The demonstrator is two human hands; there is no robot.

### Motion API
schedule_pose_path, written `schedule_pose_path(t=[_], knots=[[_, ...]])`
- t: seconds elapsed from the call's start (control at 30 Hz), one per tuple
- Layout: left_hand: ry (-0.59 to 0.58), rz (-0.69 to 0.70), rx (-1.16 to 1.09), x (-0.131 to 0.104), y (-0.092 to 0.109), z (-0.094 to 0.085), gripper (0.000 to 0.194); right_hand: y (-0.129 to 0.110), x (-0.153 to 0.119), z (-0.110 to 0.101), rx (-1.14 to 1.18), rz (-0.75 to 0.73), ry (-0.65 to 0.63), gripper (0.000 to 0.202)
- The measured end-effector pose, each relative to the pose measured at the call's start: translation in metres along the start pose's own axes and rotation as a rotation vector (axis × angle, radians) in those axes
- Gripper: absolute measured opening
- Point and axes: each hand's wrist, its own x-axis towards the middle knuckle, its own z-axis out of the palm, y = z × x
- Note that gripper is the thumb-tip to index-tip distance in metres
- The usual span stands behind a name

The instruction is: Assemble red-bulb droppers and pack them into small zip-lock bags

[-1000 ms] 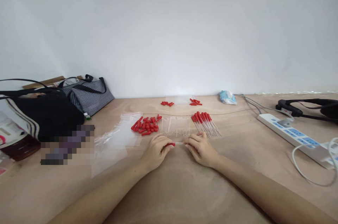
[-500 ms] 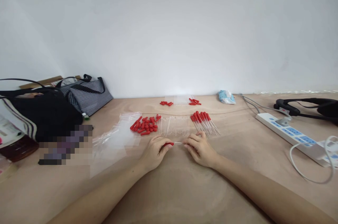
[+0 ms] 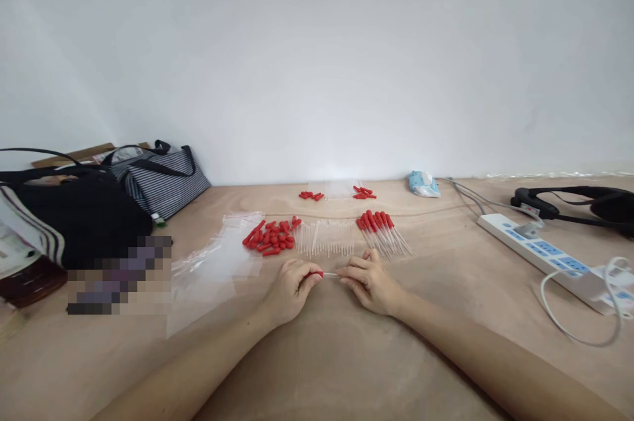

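Observation:
My left hand [image 3: 293,287] pinches a red rubber dropper bulb [image 3: 319,273], mostly covered by the fingers. My right hand [image 3: 369,283] is closed on a thin clear dropper tube [image 3: 331,275]. The tube's end meets the bulb's mouth; how deep it sits inside I cannot tell. Just beyond my left hand lies a heap of red bulbs [image 3: 271,236]. A row of loose clear tubes [image 3: 324,238] is spread behind both hands. Past my right hand are several droppers [image 3: 381,229], red bulbs on clear tubes, lying side by side.
Clear zip bags [image 3: 212,279] lie left of my left hand. Smaller groups of red bulbs [image 3: 311,195] and tubes [image 3: 339,191] rest near the wall. A blue mask [image 3: 423,184], a power strip [image 3: 539,256] with cables, black headgear [image 3: 569,206] and bags [image 3: 94,216] stand around.
My right hand has moved slightly left toward my left hand, bringing the tube up to the bulb. The gap between them has closed.

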Motion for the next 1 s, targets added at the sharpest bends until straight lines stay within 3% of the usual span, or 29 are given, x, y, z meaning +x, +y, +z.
schedule_pose_path(t=[0.13,0.3,0.4,0.47,0.53,0.73,1.0], knots=[[-0.024,0.06,0.042,-0.001,-0.001,0.001,0.018,0.002,0.003,-0.004,-0.11,-0.054,-0.055,0.022],[-0.012,0.16,0.042,-0.002,0.012,0.007,0.017,-0.004,0.004,0.002,-0.196,-0.106,-0.071,0.024],[0.097,0.197,0.056,-0.001,0.015,0.002,0.016,-0.003,0.002,0.002,-0.193,-0.053,-0.013,0.024],[0.22,0.143,0.062,0.0,0.009,-0.004,0.016,0.001,-0.001,-0.002,-0.184,0.049,0.038,0.025],[0.255,0.08,0.043,0.002,0.001,-0.009,0.016,0.005,-0.003,-0.008,-0.152,0.131,0.069,0.025],[0.127,0.01,-0.001,0.004,-0.008,-0.001,0.015,-0.002,0.002,-0.01,-0.041,0.153,0.084,0.02],[0.104,0.002,-0.036,0.003,-0.003,0.004,0.018,-0.009,0.005,-0.004,-0.036,0.145,0.056,0.018]])
